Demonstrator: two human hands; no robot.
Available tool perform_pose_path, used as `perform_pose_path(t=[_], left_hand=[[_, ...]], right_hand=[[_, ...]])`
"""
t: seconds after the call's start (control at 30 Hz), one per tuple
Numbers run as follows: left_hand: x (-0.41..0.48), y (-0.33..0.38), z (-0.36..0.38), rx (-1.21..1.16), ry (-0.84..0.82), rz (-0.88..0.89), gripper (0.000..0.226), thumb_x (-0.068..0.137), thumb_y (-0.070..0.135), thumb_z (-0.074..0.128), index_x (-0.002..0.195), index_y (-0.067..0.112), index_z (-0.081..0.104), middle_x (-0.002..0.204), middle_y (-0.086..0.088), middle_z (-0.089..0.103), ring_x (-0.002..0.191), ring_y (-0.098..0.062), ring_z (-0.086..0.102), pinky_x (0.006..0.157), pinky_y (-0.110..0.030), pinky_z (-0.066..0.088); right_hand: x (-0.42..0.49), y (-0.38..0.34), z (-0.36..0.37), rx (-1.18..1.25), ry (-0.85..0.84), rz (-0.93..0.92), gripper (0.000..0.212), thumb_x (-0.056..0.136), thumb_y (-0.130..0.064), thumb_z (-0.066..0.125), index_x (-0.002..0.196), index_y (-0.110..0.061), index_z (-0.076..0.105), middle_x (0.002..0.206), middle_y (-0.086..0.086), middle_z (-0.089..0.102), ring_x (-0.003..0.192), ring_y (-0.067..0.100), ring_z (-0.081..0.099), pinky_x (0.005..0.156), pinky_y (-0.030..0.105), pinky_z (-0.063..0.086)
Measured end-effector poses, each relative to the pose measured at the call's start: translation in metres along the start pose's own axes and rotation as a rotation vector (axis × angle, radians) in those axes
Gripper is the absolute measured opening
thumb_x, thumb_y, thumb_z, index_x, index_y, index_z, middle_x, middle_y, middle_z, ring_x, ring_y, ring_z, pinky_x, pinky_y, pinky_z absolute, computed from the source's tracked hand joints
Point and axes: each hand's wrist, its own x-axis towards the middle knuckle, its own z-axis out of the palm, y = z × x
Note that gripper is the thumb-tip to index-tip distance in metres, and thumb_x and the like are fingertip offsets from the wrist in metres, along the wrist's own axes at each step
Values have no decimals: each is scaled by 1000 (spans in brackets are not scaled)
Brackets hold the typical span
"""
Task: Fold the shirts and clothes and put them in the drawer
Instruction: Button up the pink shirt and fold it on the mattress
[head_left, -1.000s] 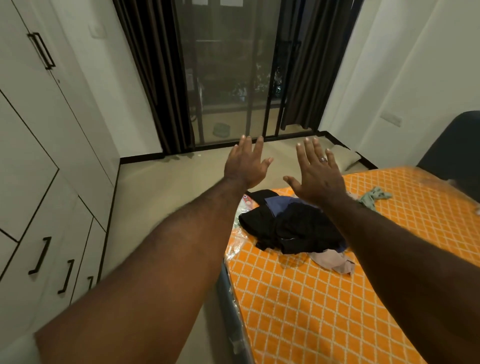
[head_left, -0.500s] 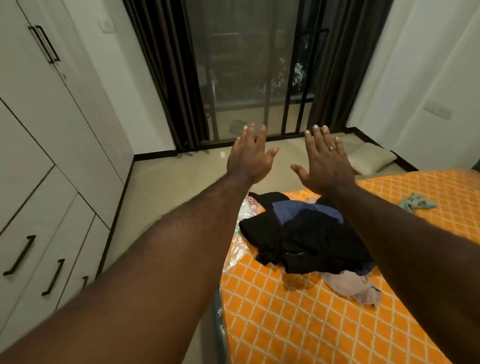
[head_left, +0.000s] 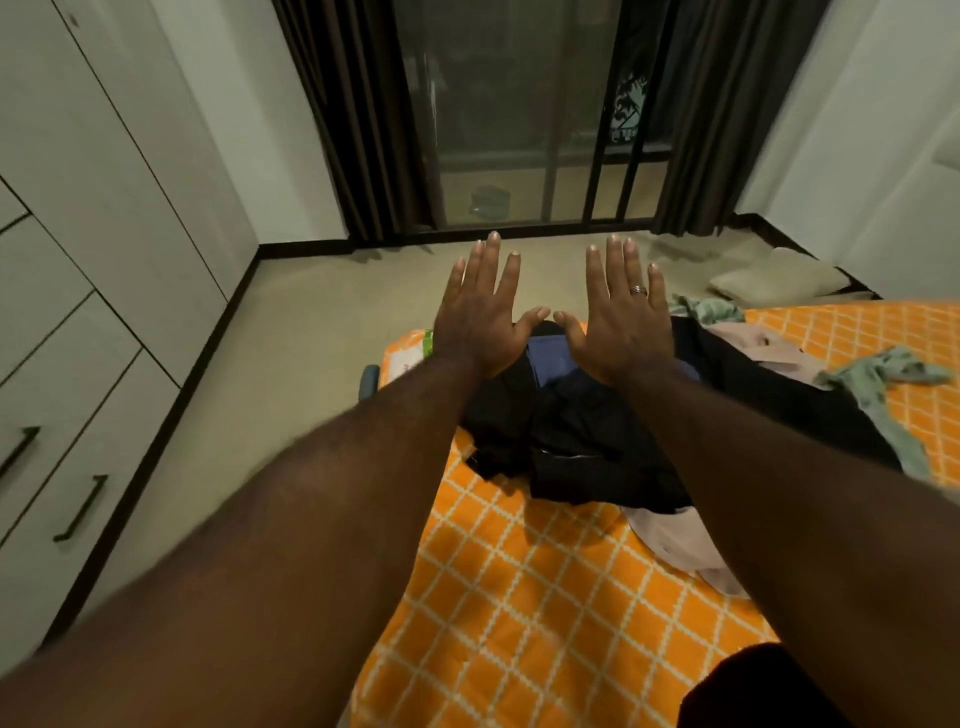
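Note:
A heap of dark clothes (head_left: 587, 441) lies on the orange patterned bed (head_left: 519, 613), with a blue garment (head_left: 550, 358) on its far side. A pale pink piece (head_left: 675, 540) pokes out at the near right, and a light green garment (head_left: 878, 384) lies further right. My left hand (head_left: 480, 312) and my right hand (head_left: 621, 314) are stretched out side by side above the heap, palms down, fingers straight and spread, thumbs nearly touching. Neither holds anything. White drawers with dark handles (head_left: 80, 509) stand at the left.
A tall white wardrobe (head_left: 104, 156) fills the left wall. Dark curtains (head_left: 358, 114) frame a glass door with bars (head_left: 524, 114) ahead. A beige pillow (head_left: 779, 280) lies on the floor at the far right. Bare floor (head_left: 311, 322) runs between bed and wardrobe.
The view has swung right and down, so the clothes heap sits more central. My hands have come closer together and levelled out, thumbs now almost meeting.

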Motion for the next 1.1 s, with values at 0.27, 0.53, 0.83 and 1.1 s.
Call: perform_pose_path(t=[0.27, 0.53, 0.83, 1.1], left_hand=[[-11, 33, 48, 29, 31, -47, 88, 97, 73, 28, 163, 16, 12, 170, -12, -3, 157, -27, -4, 127, -47, 5], [-40, 83, 29, -53, 0, -98, 104, 92, 81, 26, 162, 10, -4, 169, -10, -13, 156, -23, -13, 128, -42, -1], [-139, 147, -40, 82, 25, -68, 107, 91, 80, 30, 161, 9, -7, 170, -9, -9, 157, -22, -9, 127, -40, 0], [-170, 200, -97, 120, 116, -54, 101, 94, 77, 32, 162, 11, -3, 171, -7, -5, 157, -20, -7, 127, -38, 0]], right_hand=[[-15, 42, 49, 39, 35, 26, 86, 100, -61, 37, 164, -13, 5, 171, 16, 0, 158, 31, -3, 126, 51, 2], [-28, 87, 1, 23, 131, -82, 88, 100, -60, 38, 164, -12, 2, 171, 17, -2, 158, 31, -4, 128, 48, 4], [-143, 122, -53, 80, 234, -238, 91, 99, -62, 37, 163, -9, 0, 171, 16, -2, 158, 29, -2, 128, 47, 7], [-170, 144, -99, 205, 306, -143, 91, 99, -58, 42, 163, -10, -3, 171, 14, -3, 158, 28, -5, 128, 46, 5]])
